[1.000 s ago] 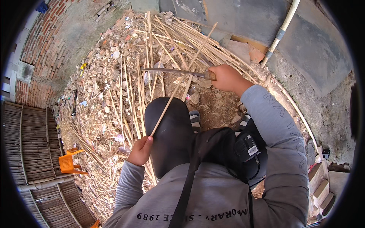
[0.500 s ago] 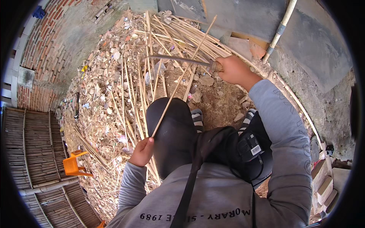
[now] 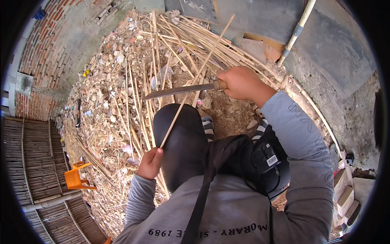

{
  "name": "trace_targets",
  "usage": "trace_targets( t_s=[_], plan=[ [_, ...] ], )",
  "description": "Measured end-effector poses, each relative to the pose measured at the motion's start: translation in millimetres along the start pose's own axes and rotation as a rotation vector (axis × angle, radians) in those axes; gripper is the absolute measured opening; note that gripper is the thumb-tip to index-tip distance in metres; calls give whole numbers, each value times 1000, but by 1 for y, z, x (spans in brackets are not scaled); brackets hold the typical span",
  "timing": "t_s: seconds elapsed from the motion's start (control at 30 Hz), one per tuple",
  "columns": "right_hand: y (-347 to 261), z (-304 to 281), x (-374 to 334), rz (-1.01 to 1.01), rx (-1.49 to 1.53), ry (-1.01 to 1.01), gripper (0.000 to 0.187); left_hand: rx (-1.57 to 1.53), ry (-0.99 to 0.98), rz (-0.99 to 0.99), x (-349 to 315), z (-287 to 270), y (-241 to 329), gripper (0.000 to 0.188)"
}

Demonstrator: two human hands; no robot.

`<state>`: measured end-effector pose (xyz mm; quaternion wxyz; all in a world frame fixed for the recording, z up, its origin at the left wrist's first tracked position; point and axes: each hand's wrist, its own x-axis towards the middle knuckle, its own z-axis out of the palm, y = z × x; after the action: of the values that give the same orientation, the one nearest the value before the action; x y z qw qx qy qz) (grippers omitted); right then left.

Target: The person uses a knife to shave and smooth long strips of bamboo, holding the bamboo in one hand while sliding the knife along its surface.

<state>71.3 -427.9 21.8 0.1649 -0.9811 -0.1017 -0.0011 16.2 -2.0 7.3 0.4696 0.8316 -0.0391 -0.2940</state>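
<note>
My left hand [image 3: 150, 163] is closed round the near end of a long, thin bamboo strip [image 3: 194, 82], beside my left knee. The strip slants away over the knee, up and to the right. In my right hand [image 3: 240, 83] is the wooden handle of a machete [image 3: 178, 91]. Its dark blade points left and lies across the strip just beyond the knee; whether the two touch I cannot tell. More bamboo strips [image 3: 140, 105] lie on the ground beside the knee.
A heap of bamboo strips [image 3: 203, 38] lies at the far side, by a grey wall panel [image 3: 260, 18]. Rubble and litter [image 3: 101, 105] cover the ground on the left. An orange plastic chair [image 3: 74, 179] stands near a bamboo slat wall [image 3: 34, 158]. A pole [image 3: 298, 30] leans at the far right.
The machete has come down along the strip toward my knee, its blade now showing broader. My left hand keeps its hold on the strip and has hardly moved.
</note>
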Motion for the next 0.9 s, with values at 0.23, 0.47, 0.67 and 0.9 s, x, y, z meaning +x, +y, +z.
trace_targets(
  t_s=[0.23,0.47,0.67,0.9],
  plan=[
    [37,19,0,170,173,89,21,34,11,51,2,8,16,42],
    [35,19,6,195,285,121,28,64,-6,99,3,3,2,42],
    [59,11,-4,224,142,220,34,38,-31,67,6,-3,3,43],
    [15,13,-8,40,31,-65,22,-354,-230,-220,-5,-15,-2,40]
  ],
)
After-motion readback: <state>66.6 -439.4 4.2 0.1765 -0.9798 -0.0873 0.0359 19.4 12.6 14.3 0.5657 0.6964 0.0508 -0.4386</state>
